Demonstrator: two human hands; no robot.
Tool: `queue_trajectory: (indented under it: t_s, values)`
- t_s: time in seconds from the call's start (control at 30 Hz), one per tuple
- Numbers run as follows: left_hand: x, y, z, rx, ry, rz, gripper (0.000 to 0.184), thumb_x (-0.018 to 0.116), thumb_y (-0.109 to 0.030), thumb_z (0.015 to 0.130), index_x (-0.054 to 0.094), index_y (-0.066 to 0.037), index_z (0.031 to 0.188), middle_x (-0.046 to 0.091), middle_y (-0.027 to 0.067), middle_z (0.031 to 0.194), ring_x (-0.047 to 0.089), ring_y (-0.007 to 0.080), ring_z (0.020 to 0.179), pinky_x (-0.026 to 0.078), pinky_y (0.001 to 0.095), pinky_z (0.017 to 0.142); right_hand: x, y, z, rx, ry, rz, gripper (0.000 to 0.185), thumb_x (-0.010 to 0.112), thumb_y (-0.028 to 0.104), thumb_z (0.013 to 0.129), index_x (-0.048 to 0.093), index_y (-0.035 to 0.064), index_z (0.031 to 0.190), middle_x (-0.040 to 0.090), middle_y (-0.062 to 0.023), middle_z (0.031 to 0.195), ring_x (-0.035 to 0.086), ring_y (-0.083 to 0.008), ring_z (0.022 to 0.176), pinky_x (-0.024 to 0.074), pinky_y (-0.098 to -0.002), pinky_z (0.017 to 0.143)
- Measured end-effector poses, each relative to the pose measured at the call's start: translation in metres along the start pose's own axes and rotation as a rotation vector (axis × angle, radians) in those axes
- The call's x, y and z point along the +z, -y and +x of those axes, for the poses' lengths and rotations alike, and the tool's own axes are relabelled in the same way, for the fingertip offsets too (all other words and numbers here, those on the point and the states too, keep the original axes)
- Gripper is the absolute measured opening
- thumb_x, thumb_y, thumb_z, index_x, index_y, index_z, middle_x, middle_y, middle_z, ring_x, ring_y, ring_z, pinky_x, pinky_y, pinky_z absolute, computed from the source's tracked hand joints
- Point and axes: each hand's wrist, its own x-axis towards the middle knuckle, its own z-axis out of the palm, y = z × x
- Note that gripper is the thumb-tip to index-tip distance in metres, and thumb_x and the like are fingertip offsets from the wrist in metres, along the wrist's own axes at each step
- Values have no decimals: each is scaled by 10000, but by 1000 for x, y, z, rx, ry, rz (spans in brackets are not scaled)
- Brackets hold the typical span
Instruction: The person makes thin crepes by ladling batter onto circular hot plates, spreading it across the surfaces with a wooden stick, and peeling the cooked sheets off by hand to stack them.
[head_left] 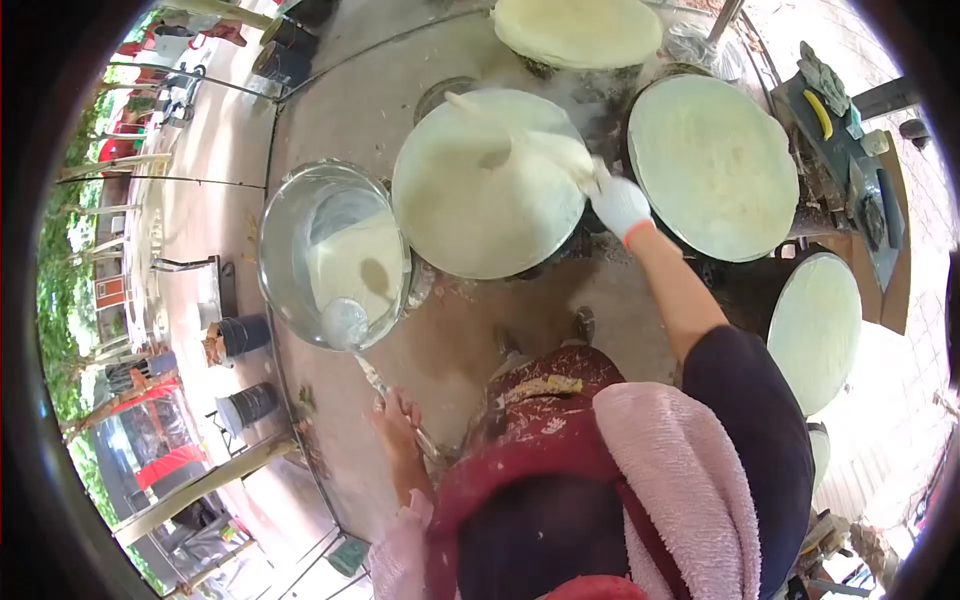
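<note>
My left hand is closed round the handle of a ladle. The ladle's round bowl is over the near edge of a large metal basin, which holds pale batter. My right hand, in a white glove with an orange cuff, reaches over the right edge of a round griddle covered by a pale batter layer. Its fingers are closed at the end of a pale, motion-smeared shape stretching across that griddle; whether it is cloth, batter sheet or tool, I cannot make out.
More round griddles carry pale sheets: one at the right, one at the back and one at the far right. A dark board at the right bears a yellow-handled tool. Black buckets stand at the left.
</note>
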Motion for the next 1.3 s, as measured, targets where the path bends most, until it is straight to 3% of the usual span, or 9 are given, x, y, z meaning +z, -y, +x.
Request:
queue_trajectory:
  t_s: [0.23,0.47,0.57,0.77,0.87,1.0,1.1,1.17,1.3]
  values:
    - [30,-18,-5,-46,8,27,166,532,-153,991,524,8,953,379,-22,632,371,77,481,310,224,396,51,55,-9,-471,-393,177,556,545,282,919,434,92,1430,675,-241,996,663,-415,871,520,-490,767]
    - [62,-31,11,44,98,23,165,503,-168,1001,510,-26,916,369,-27,631,353,75,467,297,225,408,84,-24,-177,327,12,1509,373,663,259,933,627,174,1294,573,46,684,515,-67,496,389,-247,408]
    - [98,-49,12,125,208,107,170,501,-163,991,505,-43,871,369,-28,629,354,75,469,296,228,419,53,-14,-189,375,348,1550,359,665,224,936,629,170,1289,495,83,650,390,-22,437,281,-193,370]
    - [172,-76,81,81,427,120,184,519,-121,939,525,-65,764,462,-7,622,449,114,460,327,278,405,10,-25,-158,353,261,1241,369,631,258,956,615,140,1305,456,86,641,340,-33,438,254,-213,377]
    - [214,-73,163,351,610,474,170,539,-148,890,529,-61,744,509,17,635,489,138,471,342,290,415,2,-14,-168,328,395,1133,381,623,222,958,607,92,1316,591,51,754,498,-35,559,399,-210,473]
    - [276,-86,187,99,753,400,189,529,-198,915,521,-77,771,458,-11,605,441,102,460,343,268,437,24,-19,-194,248,68,1042,432,645,172,941,578,-11,1327,660,-42,1191,568,-66,1073,448,-216,923]
    - [283,-77,193,52,898,338,179,525,-170,919,498,-67,776,471,6,623,436,108,471,349,270,441,109,2,-202,128,-195,1279,418,656,178,937,596,29,1322,691,-13,1040,605,-53,837,495,-210,725]
    - [263,-75,180,18,970,319,177,517,-122,923,487,-33,773,478,36,641,423,126,477,361,281,441,83,69,-218,505,165,1362,382,660,170,933,623,112,1309,654,45,777,417,-53,442,331,-215,390]
    - [213,-74,182,-182,930,175,157,495,-125,953,469,-68,809,456,13,663,419,109,507,367,269,475,81,89,-206,379,-46,1264,445,633,254,942,578,147,1370,503,93,670,381,-16,488,294,-202,420]
